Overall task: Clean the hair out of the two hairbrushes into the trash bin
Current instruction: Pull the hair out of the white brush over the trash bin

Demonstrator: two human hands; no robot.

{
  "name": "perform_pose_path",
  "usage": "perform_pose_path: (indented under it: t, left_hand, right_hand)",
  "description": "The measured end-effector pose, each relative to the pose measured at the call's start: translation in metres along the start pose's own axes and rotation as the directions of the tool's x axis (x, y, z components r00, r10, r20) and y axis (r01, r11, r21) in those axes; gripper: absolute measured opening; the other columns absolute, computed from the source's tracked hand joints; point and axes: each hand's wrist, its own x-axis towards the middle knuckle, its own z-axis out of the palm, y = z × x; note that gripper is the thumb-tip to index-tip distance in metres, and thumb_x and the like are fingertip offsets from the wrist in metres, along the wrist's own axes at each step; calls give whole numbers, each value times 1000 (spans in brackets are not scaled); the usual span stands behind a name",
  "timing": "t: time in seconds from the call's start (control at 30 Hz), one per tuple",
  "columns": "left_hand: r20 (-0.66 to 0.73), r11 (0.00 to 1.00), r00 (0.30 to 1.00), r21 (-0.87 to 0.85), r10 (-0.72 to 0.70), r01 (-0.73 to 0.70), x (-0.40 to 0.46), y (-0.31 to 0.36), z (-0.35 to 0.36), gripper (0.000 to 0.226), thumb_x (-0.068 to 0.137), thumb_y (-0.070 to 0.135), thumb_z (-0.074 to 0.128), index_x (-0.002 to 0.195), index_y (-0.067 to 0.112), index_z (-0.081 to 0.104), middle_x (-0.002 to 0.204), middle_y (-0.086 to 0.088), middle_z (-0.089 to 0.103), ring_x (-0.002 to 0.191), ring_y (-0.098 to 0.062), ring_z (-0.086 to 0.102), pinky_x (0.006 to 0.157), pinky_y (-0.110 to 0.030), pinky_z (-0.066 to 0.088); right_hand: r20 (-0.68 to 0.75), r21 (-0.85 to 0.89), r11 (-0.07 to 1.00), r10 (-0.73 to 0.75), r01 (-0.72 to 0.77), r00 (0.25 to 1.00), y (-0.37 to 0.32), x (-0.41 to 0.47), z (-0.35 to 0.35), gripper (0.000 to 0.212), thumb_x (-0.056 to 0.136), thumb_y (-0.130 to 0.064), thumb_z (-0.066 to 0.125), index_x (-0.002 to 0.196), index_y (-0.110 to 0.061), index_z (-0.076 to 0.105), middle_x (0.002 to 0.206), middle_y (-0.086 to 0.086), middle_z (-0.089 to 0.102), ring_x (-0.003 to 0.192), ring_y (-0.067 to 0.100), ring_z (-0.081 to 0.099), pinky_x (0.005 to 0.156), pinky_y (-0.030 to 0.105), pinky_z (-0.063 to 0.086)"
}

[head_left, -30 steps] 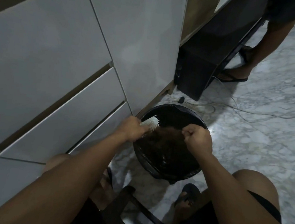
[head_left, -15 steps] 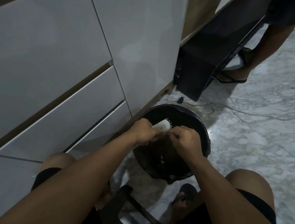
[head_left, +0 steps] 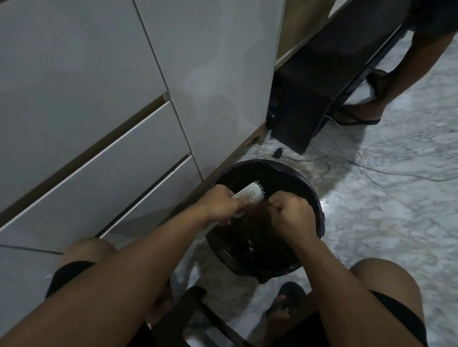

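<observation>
A round black trash bin [head_left: 317, 205] stands on the marble floor beside the white cabinets. Over its opening my left hand [head_left: 220, 204] grips a white hairbrush [head_left: 251, 193], bristles pointing right. My right hand [head_left: 291, 215] is closed in a pinch on a brown tuft of hair [head_left: 254, 216] that hangs from the brush's bristles down into the bin. Only one hairbrush is in view.
White cabinet drawers [head_left: 100, 163] fill the left. A black unit [head_left: 310, 103] sits behind the bin, with cables [head_left: 387, 172] across the floor. Another person's leg and sandal [head_left: 364, 112] are at the upper right. A dark stool [head_left: 197, 321] is between my knees.
My hands came together: the right hand moved left from the bin's middle up to the brush, and the brush shifted right over the bin. The right hand now pinches hair at the bristles.
</observation>
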Motion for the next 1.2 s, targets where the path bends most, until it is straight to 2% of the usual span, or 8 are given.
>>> perform_pose_path:
  t: [0.1, 0.3, 0.4, 0.73, 0.87, 1.0, 1.1, 1.2]
  left_hand:
    - [2, 999, 1000, -47, -24, 24, 1, 1, -1, 23, 90, 21, 62, 70, 9, 64, 64, -7, 62, 49, -15, 55, 41, -24, 41]
    - [14, 987, 998, -151, -60, 62, 2, 4, 4, 27, 93, 24, 58, 74, 5, 64, 60, -8, 58, 42, -13, 51, 38, -22, 39]
    - [12, 988, 998, -139, -66, 67, 3, 3, 5, 29, 93, 24, 58, 71, 6, 64, 55, -7, 58, 39, -12, 49, 38, -21, 38]
    - [-2, 994, 998, -85, -67, 66, 2, -8, 4, 32, 95, 27, 58, 73, 5, 64, 58, -8, 58, 42, -13, 49, 41, -24, 38]
    - [-13, 994, 999, -93, -52, 51, 7, -8, 3, 30, 96, 29, 56, 79, 6, 63, 70, -13, 62, 48, -15, 53, 44, -25, 42]
    - [5, 993, 998, -105, -56, 57, 10, -6, 2, 29, 97, 29, 55, 81, 6, 64, 69, -12, 63, 49, -15, 55, 46, -26, 44]
    - [7, 992, 998, -102, -69, 70, 10, -3, 4, 28, 94, 26, 59, 84, 2, 65, 64, -12, 60, 46, -16, 53, 45, -26, 43]
    - [7, 994, 997, -80, -77, 77, 10, -4, 6, 26, 94, 25, 59, 88, 0, 67, 73, -15, 63, 46, -16, 52, 45, -27, 42]
  right_hand:
    - [79, 136, 981, -148, 137, 986, -5, -2, 1, 43, 81, -19, 73, 121, -25, 61, 114, -7, 56, 99, 10, 55, 85, 29, 49]
    - [53, 207, 948, -256, 241, 965, -16, -5, 8, 38, 78, -21, 76, 114, -23, 67, 109, -6, 60, 94, 10, 59, 82, 28, 52]
    - [-24, 209, 934, -293, 291, 956, -16, -4, 8, 17, 82, -22, 72, 98, -23, 75, 94, -4, 70, 82, 11, 66, 76, 34, 56]
    - [-39, 173, 985, -2, 8, 999, -3, 2, -1, 11, 87, -19, 67, 79, -21, 74, 73, -4, 71, 70, 14, 65, 71, 38, 55]
    - [11, 196, 979, -56, 52, 998, -4, 1, 2, 8, 85, -17, 67, 88, -24, 70, 86, -8, 69, 80, 10, 64, 77, 37, 56]
    - [70, 276, 948, -186, 160, 980, -12, -4, 7, 38, 81, -14, 73, 116, -25, 65, 111, -6, 62, 97, 9, 61, 86, 30, 54]
    - [10, 297, 926, -247, 234, 969, -15, -5, 7, 21, 85, -12, 70, 102, -23, 75, 99, -5, 73, 91, 7, 67, 84, 30, 56]
    - [2, 285, 943, -178, 170, 984, -13, -3, 2, 16, 85, -10, 68, 92, -21, 77, 89, -6, 75, 82, 5, 68, 79, 30, 57]
